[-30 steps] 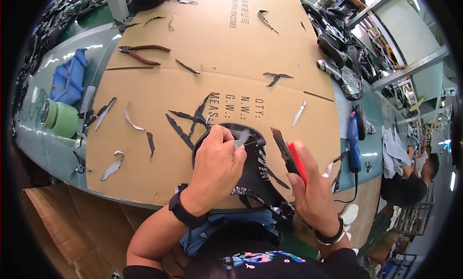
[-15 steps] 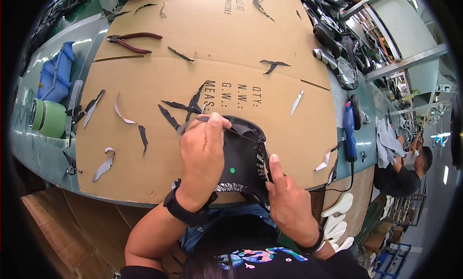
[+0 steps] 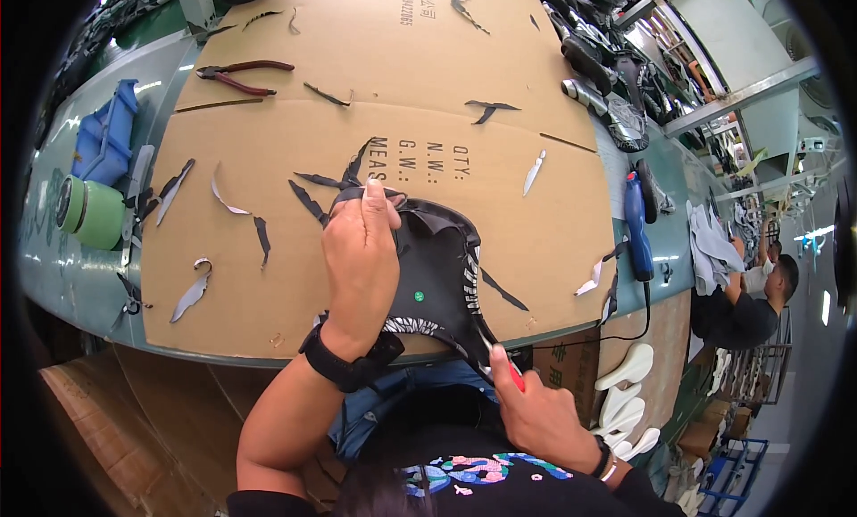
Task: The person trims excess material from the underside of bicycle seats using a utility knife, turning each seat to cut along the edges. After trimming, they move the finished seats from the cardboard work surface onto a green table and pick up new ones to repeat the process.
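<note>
A black bicycle saddle (image 3: 433, 271) lies underside up at the cardboard's near edge, its narrow end toward me. A small green round sticker (image 3: 419, 296) is on it, and black-and-white patterned cover shows along its edges. My left hand (image 3: 361, 249) is closed on the saddle's far left corner, a dark strip of material across its fingertips. My right hand (image 3: 536, 401) is wrapped round a red-handled tool (image 3: 516, 374), probably a knife, at the narrow end. Its tip is hard to make out there.
Dark and pale trimmings (image 3: 192, 289) lie scattered over the cardboard sheet (image 3: 295, 312). Red-handled pliers (image 3: 245, 70) are at far left, beside a blue bin (image 3: 107, 133) and green jar (image 3: 89, 213). On the right are a corded blue tool (image 3: 638, 227), more saddles (image 3: 616, 115) and a co-worker (image 3: 759, 307).
My right hand has moved down the saddle's right edge to its narrow end, and the red handle now shows. A dark strip is now visible right of the saddle. My left hand keeps its hold.
</note>
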Demonstrator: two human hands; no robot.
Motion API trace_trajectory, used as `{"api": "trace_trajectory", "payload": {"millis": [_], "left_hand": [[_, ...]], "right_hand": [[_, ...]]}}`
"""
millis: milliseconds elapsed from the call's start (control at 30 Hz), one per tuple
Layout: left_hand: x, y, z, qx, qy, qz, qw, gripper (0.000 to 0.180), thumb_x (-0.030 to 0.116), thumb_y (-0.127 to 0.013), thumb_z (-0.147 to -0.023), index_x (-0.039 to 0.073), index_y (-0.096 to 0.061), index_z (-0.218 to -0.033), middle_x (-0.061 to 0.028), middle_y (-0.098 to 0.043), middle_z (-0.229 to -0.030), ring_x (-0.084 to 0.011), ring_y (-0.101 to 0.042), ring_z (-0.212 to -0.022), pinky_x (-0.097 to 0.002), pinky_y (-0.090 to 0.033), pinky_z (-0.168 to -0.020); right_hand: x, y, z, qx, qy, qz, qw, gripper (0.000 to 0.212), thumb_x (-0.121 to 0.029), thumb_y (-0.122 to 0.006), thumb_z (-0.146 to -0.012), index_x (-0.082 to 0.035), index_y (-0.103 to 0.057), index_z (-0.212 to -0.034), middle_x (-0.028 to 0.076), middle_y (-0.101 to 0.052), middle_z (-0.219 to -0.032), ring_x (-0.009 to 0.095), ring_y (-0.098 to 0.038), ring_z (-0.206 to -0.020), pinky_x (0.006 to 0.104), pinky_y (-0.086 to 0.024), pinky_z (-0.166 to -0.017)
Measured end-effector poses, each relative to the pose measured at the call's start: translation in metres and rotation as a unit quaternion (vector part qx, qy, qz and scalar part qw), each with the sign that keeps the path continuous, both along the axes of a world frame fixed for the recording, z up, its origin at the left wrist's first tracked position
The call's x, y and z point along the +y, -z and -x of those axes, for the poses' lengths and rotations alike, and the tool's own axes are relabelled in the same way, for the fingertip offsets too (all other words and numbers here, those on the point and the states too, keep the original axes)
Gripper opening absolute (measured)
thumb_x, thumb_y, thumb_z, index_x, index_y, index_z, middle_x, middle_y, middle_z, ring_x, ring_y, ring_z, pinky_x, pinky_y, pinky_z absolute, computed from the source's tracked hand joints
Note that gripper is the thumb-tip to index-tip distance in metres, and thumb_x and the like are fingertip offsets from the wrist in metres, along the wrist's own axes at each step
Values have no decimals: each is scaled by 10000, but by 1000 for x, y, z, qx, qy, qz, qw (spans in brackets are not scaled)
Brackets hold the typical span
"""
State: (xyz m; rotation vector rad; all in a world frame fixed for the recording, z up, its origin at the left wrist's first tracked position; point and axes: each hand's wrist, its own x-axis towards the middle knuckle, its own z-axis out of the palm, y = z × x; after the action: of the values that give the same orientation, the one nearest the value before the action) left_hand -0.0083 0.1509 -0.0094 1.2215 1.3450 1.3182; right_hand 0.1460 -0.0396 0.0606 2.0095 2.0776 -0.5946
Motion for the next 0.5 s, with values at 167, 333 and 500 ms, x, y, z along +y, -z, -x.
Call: {"api": "trace_trajectory", "payload": {"millis": [167, 333, 500], "left_hand": [[-17, -15, 5, 169, 73, -111, 977, 295, 192, -550, -942, -44, -620, -780, -177, -625, -796, -341, -607, -736, -404, -485, -688], [-46, -5, -29, 238, 155, -75, 956, 192, 197, -673, -838, 10, -661, -880, -179, -628, -837, -353, -641, -704, -415, -500, -618], [-37, -16, -18, 187, 236, 42, 953, 217, 203, -647, -846, -8, -676, -807, -163, -639, -686, -308, -639, -648, -380, -496, -617]], "right_hand": [[12, -15, -43, 183, 112, -141, 966, 533, -167, -661, -862, -69, -462, -1347, 192, -617, -1210, 327, -669, -994, 371, -535, -827], [82, 16, -37, 446, 284, -128, 839, 415, -193, -672, -880, -19, -507, -1219, 24, -597, -814, 132, -574, -628, 259, -480, -554], [144, 37, -26, 520, 240, -12, 819, 370, -213, -643, -897, -20, -517, -1187, 33, -603, -790, 118, -593, -655, 251, -457, -539]]}}
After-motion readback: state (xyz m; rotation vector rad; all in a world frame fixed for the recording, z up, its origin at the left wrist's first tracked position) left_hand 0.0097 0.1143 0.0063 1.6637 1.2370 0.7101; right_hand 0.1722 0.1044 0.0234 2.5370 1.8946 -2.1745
